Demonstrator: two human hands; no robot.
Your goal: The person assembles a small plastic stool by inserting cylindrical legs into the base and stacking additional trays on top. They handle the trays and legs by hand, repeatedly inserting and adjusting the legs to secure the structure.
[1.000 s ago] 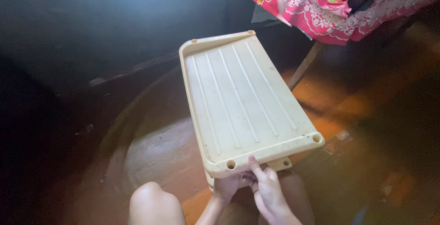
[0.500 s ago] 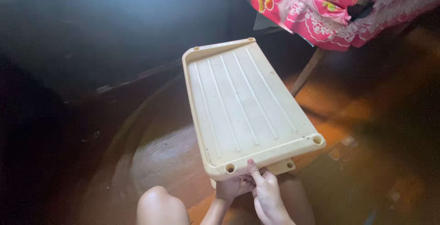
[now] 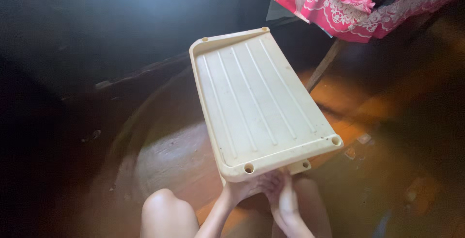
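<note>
The person holds a big cream plastic tray (image 3: 256, 107) up over a wide dark basin (image 3: 160, 155). The left hand (image 3: 244, 187) grips the tray's near edge from below. The right hand (image 3: 286, 197) is pressed beside it, fingers closed. Next, I think, a steady grip matters so it stays up.

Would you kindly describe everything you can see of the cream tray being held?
The cream tray looks like moulded plastic: a long rectangle with a raised rim, parallel ridges running lengthwise, a round hole at each corner and a small tab under the near edge. It looks scuffed and holds nothing. It tilts up, far end higher. The left hand and right hand touch its near end from below; the exact grip is hidden.
</note>
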